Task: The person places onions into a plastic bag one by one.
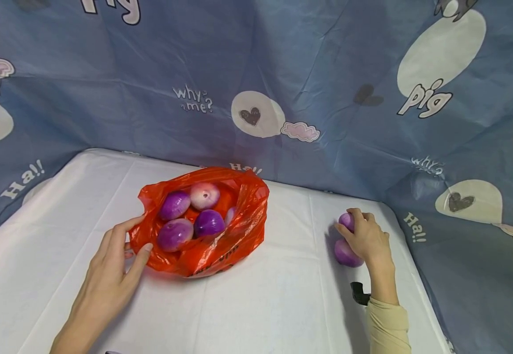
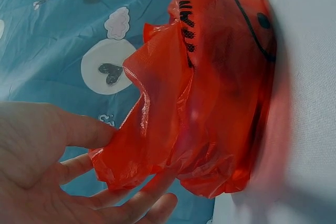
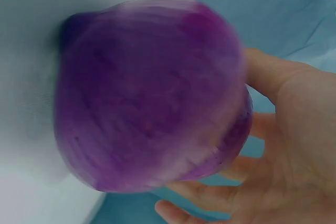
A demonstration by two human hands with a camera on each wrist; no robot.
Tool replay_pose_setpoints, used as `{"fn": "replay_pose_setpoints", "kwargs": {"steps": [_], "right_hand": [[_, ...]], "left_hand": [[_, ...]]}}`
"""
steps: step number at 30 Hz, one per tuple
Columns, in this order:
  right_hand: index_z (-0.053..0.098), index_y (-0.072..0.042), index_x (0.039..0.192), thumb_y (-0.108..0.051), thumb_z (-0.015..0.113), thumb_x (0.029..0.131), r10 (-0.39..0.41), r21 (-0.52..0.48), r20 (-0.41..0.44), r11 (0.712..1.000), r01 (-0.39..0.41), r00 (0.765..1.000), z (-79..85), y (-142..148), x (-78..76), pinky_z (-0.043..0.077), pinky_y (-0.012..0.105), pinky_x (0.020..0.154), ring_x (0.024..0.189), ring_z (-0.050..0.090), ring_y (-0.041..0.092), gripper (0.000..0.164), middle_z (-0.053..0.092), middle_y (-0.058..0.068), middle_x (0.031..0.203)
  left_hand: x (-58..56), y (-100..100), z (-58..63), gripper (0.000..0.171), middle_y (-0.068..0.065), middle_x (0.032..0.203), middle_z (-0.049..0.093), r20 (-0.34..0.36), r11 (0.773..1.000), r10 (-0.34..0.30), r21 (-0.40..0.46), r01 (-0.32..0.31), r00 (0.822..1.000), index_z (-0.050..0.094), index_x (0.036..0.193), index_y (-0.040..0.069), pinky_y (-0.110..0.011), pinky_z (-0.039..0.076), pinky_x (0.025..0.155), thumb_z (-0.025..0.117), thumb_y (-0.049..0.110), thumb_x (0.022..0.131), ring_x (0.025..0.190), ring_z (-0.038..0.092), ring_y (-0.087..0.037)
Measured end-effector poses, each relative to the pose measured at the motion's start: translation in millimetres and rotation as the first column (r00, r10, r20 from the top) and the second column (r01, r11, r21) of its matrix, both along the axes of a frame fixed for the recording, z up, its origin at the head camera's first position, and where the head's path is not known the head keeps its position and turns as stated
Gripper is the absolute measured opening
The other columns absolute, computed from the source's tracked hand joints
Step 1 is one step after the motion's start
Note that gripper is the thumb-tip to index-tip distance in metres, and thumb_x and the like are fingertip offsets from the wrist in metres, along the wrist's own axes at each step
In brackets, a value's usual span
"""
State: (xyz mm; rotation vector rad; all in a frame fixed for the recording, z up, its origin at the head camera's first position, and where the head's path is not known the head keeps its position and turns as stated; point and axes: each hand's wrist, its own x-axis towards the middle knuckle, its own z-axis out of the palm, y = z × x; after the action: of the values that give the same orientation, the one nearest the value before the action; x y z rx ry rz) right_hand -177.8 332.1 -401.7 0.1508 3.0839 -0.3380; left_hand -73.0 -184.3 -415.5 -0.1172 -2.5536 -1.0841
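Note:
A crinkled red plastic bag (image 1: 245,238) sits with its mouth open, several purple onions (image 1: 175,235) inside it. My left hand (image 1: 108,275) pinches the bag's left rim between thumb and fingers; the left wrist view shows the thin red film (image 2: 136,150) between them. Off to the right, two more onions stand one behind the other on the table. The farther onion (image 1: 346,221) is in the grip of my right hand (image 1: 368,238), thumb and fingers around it. The nearer onion (image 1: 347,253) lies just below that hand and fills much of the right wrist view.
A white cloth (image 1: 278,295) covers the table. Behind it and along the right side hangs a blue printed curtain (image 1: 318,88). A small black object (image 1: 359,293) shows beside my right wrist.

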Motion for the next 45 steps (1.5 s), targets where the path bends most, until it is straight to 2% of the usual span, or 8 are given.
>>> {"fn": "replay_pose_setpoints", "kwargs": {"steps": [6, 13, 29, 38, 45], "right_hand": [[0.047, -0.013, 0.155, -0.052, 0.061, 0.106, 0.041, 0.024, -0.055, 0.999, -0.040, 0.998, 15.7, -19, 5.9, 0.046, 0.076, 0.096, 0.126, 0.062, 0.063, 0.064, 0.051, 0.035, 0.152], [0.052, -0.013, 0.152, -0.049, 0.065, 0.104, 0.110, 0.043, -0.133, 0.994, -0.105, 0.985, 29.2, -45, 13.9, 0.047, 0.077, 0.093, 0.116, 0.066, 0.065, 0.061, 0.056, 0.034, 0.149], [0.056, -0.018, 0.150, -0.048, 0.071, 0.101, 0.191, 0.108, -0.194, 0.979, -0.173, 0.962, 40.2, -84, 25.8, 0.047, 0.074, 0.096, 0.111, 0.070, 0.059, 0.059, 0.061, 0.027, 0.145], [0.057, -0.019, 0.149, -0.050, 0.075, 0.098, 0.258, 0.138, -0.236, 0.963, -0.231, 0.937, 45.6, -109, 32.1, 0.049, 0.069, 0.099, 0.111, 0.071, 0.053, 0.062, 0.062, 0.021, 0.145], [0.059, -0.022, 0.150, -0.052, 0.076, 0.097, 0.319, 0.129, -0.256, 0.947, -0.295, 0.912, 56.6, -138, 33.8, 0.049, 0.066, 0.102, 0.113, 0.071, 0.051, 0.062, 0.063, 0.016, 0.146]], "left_hand": [[0.2, 0, -0.4, 0.062, -0.022, 0.139, 0.058, 0.016, 1.000, -0.001, -0.003, 0.001, 1.000, 0.046, 0.157, 0.013, 0.007, 0.031, 0.087, 0.073, 0.014, 0.101, 0.110, 0.065, -0.038], [0.6, 0, 1.0, 0.062, -0.021, 0.140, 0.058, 0.004, 1.000, 0.004, -0.005, -0.004, 1.000, 0.046, 0.157, 0.013, 0.006, 0.032, 0.089, 0.073, 0.013, 0.101, 0.112, 0.064, -0.036], [0.7, -1, 1.1, 0.064, -0.021, 0.139, 0.058, -0.003, 1.000, 0.007, -0.011, -0.007, 1.000, 0.046, 0.157, 0.013, 0.003, 0.035, 0.087, 0.074, 0.013, 0.100, 0.107, 0.065, -0.035], [1.1, 0, 0.4, 0.063, -0.021, 0.137, 0.059, -0.029, 1.000, 0.003, -0.001, -0.003, 1.000, 0.047, 0.156, 0.012, 0.003, 0.035, 0.088, 0.074, 0.011, 0.099, 0.106, 0.065, -0.035], [0.7, -1, 0.9, 0.063, -0.021, 0.139, 0.058, -0.002, 1.000, 0.001, 0.003, -0.001, 1.000, 0.046, 0.157, 0.013, 0.005, 0.034, 0.088, 0.073, 0.013, 0.100, 0.108, 0.065, -0.037]]}}
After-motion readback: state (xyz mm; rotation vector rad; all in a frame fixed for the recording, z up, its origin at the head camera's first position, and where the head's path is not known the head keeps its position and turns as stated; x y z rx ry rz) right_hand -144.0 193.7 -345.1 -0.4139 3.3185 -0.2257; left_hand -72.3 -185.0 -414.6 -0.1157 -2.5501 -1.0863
